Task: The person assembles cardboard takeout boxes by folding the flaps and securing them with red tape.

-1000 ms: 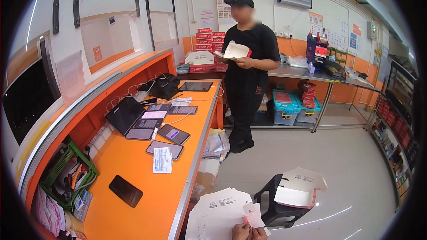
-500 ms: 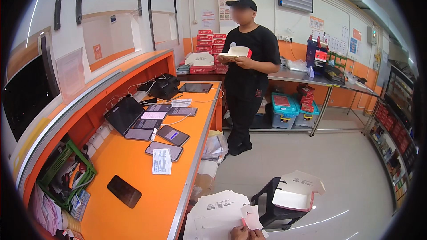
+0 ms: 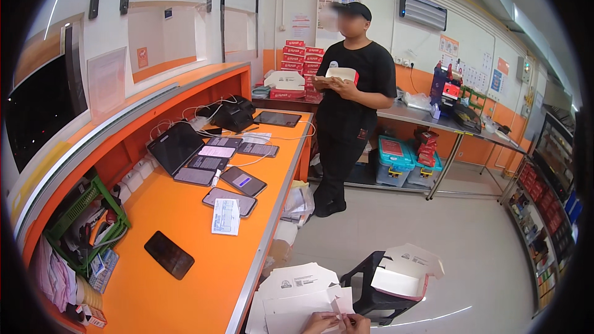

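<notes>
At the lower edge, my left hand (image 3: 321,323) and my right hand (image 3: 356,323) are close together with bent fingers, pinching the folded flap of a white cardboard box blank (image 3: 342,300). Its panels stand partly raised above my fingers. Under and left of it lies a stack of flat white box blanks (image 3: 297,277) with small dark print. Just right of my hands, a folded box (image 3: 399,281), white inside with a red outer side, sits with its lid open on a black stool (image 3: 359,300).
An orange counter (image 3: 204,291) on the left bears several phones (image 3: 244,182), a laptop (image 3: 176,148), papers and a green basket (image 3: 86,229). A co-worker (image 3: 352,80) in black stands beyond it, holding an open box. Stacked red boxes (image 3: 294,65) and a steel table (image 3: 408,113) stand behind.
My hands have spread slightly apart along the flap, and the left one shows more. The co-worker's box is tilted differently in their hands. The whole view has shifted a little.
</notes>
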